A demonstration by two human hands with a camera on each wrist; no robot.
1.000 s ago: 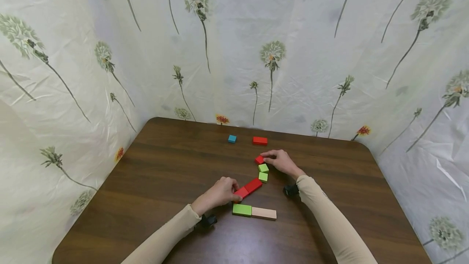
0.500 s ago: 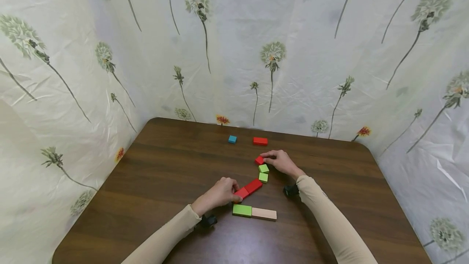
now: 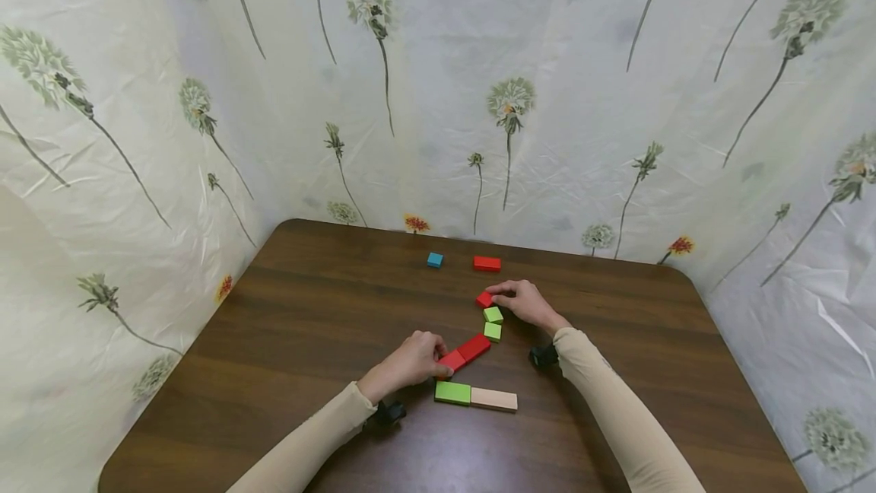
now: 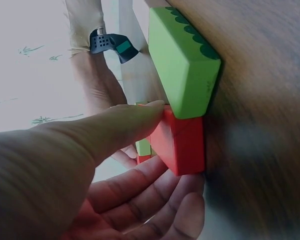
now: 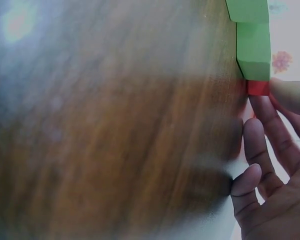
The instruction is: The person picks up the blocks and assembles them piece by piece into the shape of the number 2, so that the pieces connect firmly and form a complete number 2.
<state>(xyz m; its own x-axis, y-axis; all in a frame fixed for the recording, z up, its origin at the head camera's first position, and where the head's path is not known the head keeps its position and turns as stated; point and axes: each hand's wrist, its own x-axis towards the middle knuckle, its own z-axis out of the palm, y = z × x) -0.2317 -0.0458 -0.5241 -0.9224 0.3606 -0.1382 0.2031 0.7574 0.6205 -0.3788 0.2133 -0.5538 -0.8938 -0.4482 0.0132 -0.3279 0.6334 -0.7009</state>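
My left hand (image 3: 409, 360) grips the near red block (image 4: 182, 145) between thumb and fingers, low on the table. Its far end meets a second red block (image 3: 474, 346), making a slanted line. Two small green blocks (image 3: 493, 332) continue that line away from me, their corners close together. At its far end my right hand (image 3: 523, 301) pinches a small red block (image 5: 258, 88) by its sides. Just in front of the left thumb lies a long green block (image 4: 185, 65) with a dark scalloped edge, end to end with a plain wooden block (image 3: 494, 400).
Near the back edge of the brown table (image 3: 328, 310) lie a small blue block (image 3: 435, 259) and a red block (image 3: 487, 264). A curtain with a dandelion print (image 3: 438, 97) hangs behind the table and along its sides.
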